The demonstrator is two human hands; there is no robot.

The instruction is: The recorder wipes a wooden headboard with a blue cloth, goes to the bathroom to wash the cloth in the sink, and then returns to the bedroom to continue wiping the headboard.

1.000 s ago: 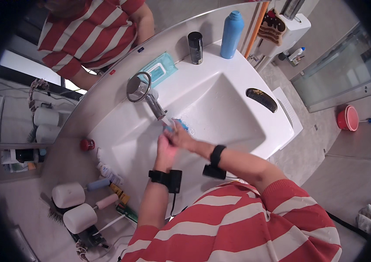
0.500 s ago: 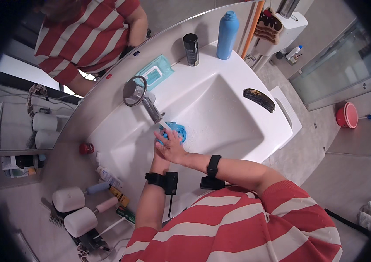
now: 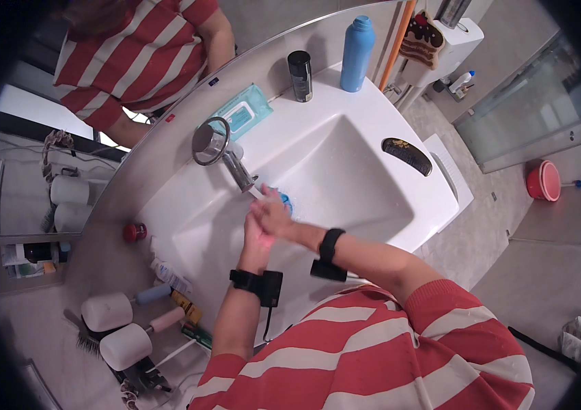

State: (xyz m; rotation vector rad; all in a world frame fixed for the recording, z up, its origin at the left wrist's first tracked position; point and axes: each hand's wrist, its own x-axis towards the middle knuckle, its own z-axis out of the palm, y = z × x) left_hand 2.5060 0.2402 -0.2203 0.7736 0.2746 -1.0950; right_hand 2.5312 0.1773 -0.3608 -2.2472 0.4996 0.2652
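Observation:
My right hand (image 3: pixel 274 214) lies over my left hand (image 3: pixel 256 231) beneath the running chrome tap (image 3: pixel 237 172) of the white sink (image 3: pixel 365 191). Palms and fingers press together in the water stream; motion smears the fingers, and the right hand hides much of the left. Behind them, low in the basin, a crumpled bright blue thing (image 3: pixel 287 201), possibly cloth, shows only in part. Both wrists carry black straps with small black boxes.
On the rim stand a teal wipes pack (image 3: pixel 244 113), a black can (image 3: pixel 300 76) and a tall blue bottle (image 3: pixel 357 55). A dark comb (image 3: pixel 406 156) lies right. Left are a red jar (image 3: pixel 134 232), tubes (image 3: pixel 171 275) and white holders (image 3: pixel 126 346). A mirror rises behind the sink.
My right hand's spread fingers have come together over my left hand. Both hands have shifted slightly, covering more of the blue thing in the basin.

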